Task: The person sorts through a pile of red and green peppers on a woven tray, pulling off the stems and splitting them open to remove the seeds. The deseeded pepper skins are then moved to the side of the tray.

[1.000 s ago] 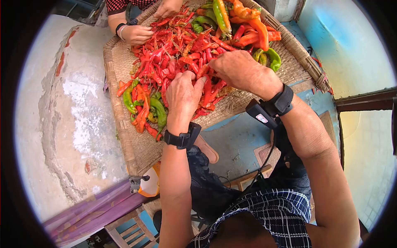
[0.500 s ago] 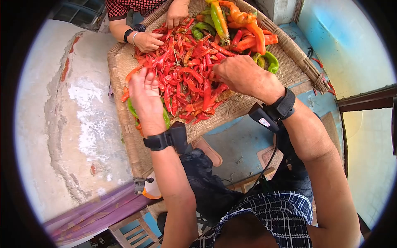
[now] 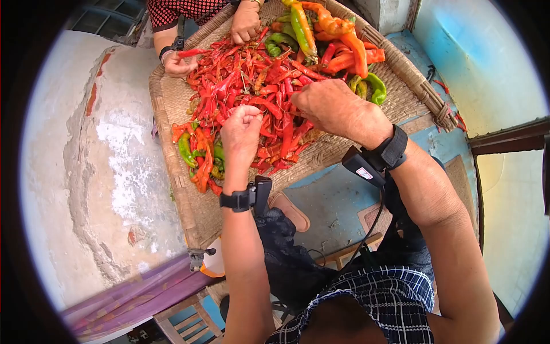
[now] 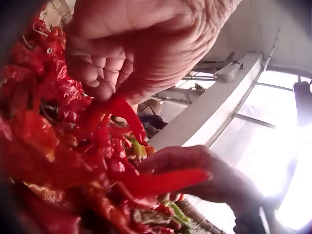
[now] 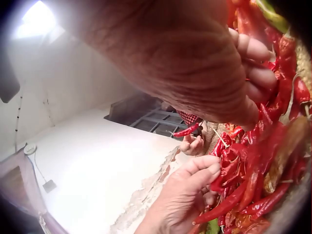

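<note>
Hands: four; left hand (image 3: 240, 136), right hand (image 3: 339, 108), other person's pair (image 3: 246, 27) beyond left grip. Red pepper heap (image 3: 275, 112): one, around grips; too overlapped to count singly. Green-orange pepper clusters (image 3: 203, 163): two; left of left grip, beyond right. Woven tray (image 3: 199, 209): one.

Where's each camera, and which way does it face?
Head: on the head, facing forward and down over red peppers; left hand, right hand and arms show.
Left wrist: worn there, facing its hand and peppers, right hand beyond.
Right wrist: worn there, facing its hand and peppers, left hand beyond.
Both wrist views share both hands and the peppers.
</note>
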### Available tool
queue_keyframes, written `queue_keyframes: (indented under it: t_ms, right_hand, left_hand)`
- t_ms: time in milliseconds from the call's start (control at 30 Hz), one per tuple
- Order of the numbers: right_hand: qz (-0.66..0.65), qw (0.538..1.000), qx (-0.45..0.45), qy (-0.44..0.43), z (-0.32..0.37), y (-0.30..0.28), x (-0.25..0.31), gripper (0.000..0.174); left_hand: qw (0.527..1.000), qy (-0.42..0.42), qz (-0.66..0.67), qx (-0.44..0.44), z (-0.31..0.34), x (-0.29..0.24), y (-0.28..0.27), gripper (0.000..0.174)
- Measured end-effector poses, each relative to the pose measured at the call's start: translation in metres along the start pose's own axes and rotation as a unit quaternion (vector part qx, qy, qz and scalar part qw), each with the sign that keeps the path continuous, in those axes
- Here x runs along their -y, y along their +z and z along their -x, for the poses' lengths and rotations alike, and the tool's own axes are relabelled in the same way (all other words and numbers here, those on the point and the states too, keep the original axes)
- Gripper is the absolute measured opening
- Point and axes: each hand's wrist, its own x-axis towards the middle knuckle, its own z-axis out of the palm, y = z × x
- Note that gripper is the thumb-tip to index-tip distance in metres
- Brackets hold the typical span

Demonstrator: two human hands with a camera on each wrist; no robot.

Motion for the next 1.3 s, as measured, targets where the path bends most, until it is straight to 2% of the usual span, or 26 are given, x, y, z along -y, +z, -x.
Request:
queue_keyframes:
  t_ms: [33,67,200,500,567,600,633,667,700,733,767,833,900,933,1033,1100,1167,1233,1300]
  right_hand:
    - [-0.001,1.000,0.000,0.001,-0.001,0.001,0.000,0.010]
    - [-0.003,1.000,0.000,0.001,-0.002,0.002,0.000,0.010]
    - [0.004,1.000,0.011,0.002,-0.001,0.002,0.004,0.010]
    - [-0.001,1.000,0.019,-0.004,0.000,0.007,0.005,0.012]
    - [0.005,1.000,0.014,-0.007,0.000,0.007,0.005,0.012]
    - [0.007,1.000,0.020,-0.006,-0.001,0.007,0.006,0.012]
    - [0.008,1.000,0.025,-0.006,-0.001,0.006,0.006,0.012]
    - [0.008,1.000,0.025,-0.006,-0.002,0.006,0.006,0.012]
    - [0.004,1.000,0.028,-0.005,-0.002,0.006,0.006,0.012]
    - [-0.001,0.999,0.032,-0.004,-0.003,0.006,0.006,0.011]
    - [-0.001,0.999,0.032,-0.004,-0.003,0.006,0.006,0.011]
    - [-0.002,1.000,0.025,-0.005,-0.003,0.006,0.006,0.012]
    - [-0.002,1.000,0.028,-0.006,-0.003,0.005,0.006,0.012]
    - [-0.001,1.000,0.031,-0.006,-0.003,0.004,0.006,0.012]
    - [0.003,1.000,0.027,-0.001,0.000,0.003,0.005,0.013]
    - [0.006,0.999,0.038,0.001,0.001,0.000,0.004,0.013]
    - [0.007,0.999,0.048,0.002,0.002,0.000,0.002,0.012]
    - [-0.002,1.000,-0.001,-0.022,0.004,0.004,-0.002,0.011]
    - [-0.006,1.000,-0.010,-0.026,0.005,0.007,-0.004,0.011]
  left_hand:
    - [0.991,0.019,0.126,0.025,0.004,-0.008,-0.005,0.015]
    - [0.986,0.031,0.164,0.026,0.013,-0.016,-0.011,0.009]
    - [0.973,0.026,0.230,-0.013,0.026,-0.040,-0.033,0.012]
    - [0.976,0.012,0.218,0.007,0.012,-0.028,-0.038,0.020]
    - [0.954,0.054,0.267,-0.126,0.003,-0.026,-0.040,0.029]
    - [0.941,0.061,0.267,-0.196,0.001,-0.028,-0.040,0.039]
    - [0.941,0.061,0.268,-0.197,-0.002,-0.022,-0.043,0.039]
    - [0.968,0.032,0.115,-0.220,-0.007,-0.012,-0.048,0.042]
    - [0.971,0.001,-0.041,-0.237,-0.009,-0.009,-0.049,0.046]
    - [0.986,-0.004,-0.054,-0.156,-0.010,-0.005,-0.047,0.041]
    - [0.994,0.024,-0.043,-0.094,-0.011,-0.001,-0.038,0.034]
    - [0.957,0.183,-0.213,-0.071,-0.008,-0.006,-0.015,0.032]
    - [0.943,0.226,-0.228,-0.088,-0.008,-0.008,0.009,0.035]
    - [0.941,0.220,-0.240,-0.092,-0.009,-0.009,0.015,0.031]
    - [0.945,0.204,-0.244,-0.080,-0.012,-0.009,0.013,0.026]
    - [0.940,0.229,-0.236,-0.093,-0.016,-0.008,0.003,0.020]
    - [0.957,0.186,-0.173,-0.141,-0.018,-0.011,-0.010,0.017]
    - [0.978,0.108,-0.009,-0.177,-0.022,-0.009,-0.023,0.022]
    - [0.976,-0.006,0.019,-0.215,-0.024,-0.009,-0.044,0.030]
